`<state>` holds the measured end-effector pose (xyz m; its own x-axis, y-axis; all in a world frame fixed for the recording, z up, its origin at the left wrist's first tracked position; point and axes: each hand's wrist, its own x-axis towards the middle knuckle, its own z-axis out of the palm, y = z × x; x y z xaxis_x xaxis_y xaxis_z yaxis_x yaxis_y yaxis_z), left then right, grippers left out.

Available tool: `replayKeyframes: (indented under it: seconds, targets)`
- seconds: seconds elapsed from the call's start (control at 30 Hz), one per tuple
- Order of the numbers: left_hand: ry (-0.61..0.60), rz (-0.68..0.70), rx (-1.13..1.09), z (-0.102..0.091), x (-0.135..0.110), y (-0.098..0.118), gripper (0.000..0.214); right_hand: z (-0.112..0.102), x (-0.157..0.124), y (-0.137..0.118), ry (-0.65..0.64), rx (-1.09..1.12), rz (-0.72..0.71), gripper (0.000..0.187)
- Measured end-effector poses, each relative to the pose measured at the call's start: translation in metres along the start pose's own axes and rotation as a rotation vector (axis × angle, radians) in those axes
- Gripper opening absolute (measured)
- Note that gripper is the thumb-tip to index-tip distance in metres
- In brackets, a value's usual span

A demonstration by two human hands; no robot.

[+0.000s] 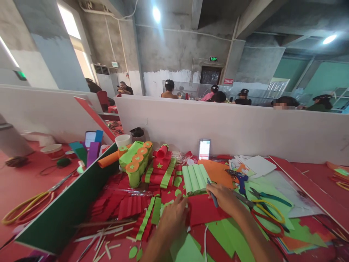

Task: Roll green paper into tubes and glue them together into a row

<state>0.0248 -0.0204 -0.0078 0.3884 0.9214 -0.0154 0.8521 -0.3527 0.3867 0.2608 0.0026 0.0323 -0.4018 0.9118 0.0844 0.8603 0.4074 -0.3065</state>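
Observation:
My right hand (222, 196) is closed around a slim dark grey-blue pen (214, 199), which stands tilted over a flat red sheet (200, 213). My left hand (176, 213) lies at the left edge of that sheet, its fingers bent down on the paper and partly apart; I make out nothing held in it. Just beyond the hands is a row of pale green rolls (195, 178). Light green sheets (187, 249) lie under and in front of my left hand. Left of it are red strips with green wavy bands (147, 218).
Yellow-and-red-handled scissors (268, 214), pliers (272, 196) and a blue-handled tool (241, 180) lie at right. Red and green paper models (160, 171) stand at back left. Thin wooden sticks (102, 240) lie front left. A dark green board (71, 207) edges the left side; a phone (204, 149) leans behind.

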Motion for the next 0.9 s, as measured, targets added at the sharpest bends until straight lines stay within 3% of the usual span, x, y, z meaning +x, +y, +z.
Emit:
replayKeyframes:
  seconds: [0.13,0.33,0.47,0.6,0.9]
  targets:
    - [-0.061,0.073,0.049,-0.002,-0.005,0.005,0.027,0.011,0.005,0.007,-0.014,-0.027,-0.049,0.025]
    - [-0.090,0.068,0.105,-0.003,-0.008,0.011,0.027,0.026,-0.005,-0.010,0.147,-0.156,-0.131,0.015]
    - [-0.104,0.072,0.141,-0.004,-0.011,0.015,0.037,0.031,-0.017,-0.034,0.001,0.066,-0.204,0.014]
    - [-0.117,0.064,0.165,-0.003,-0.011,0.017,0.042,0.039,-0.024,-0.034,-0.120,0.156,-0.156,0.026]
    - [-0.132,0.054,0.147,0.001,-0.012,0.021,0.047,0.041,-0.026,-0.027,-0.112,0.262,-0.130,0.022]
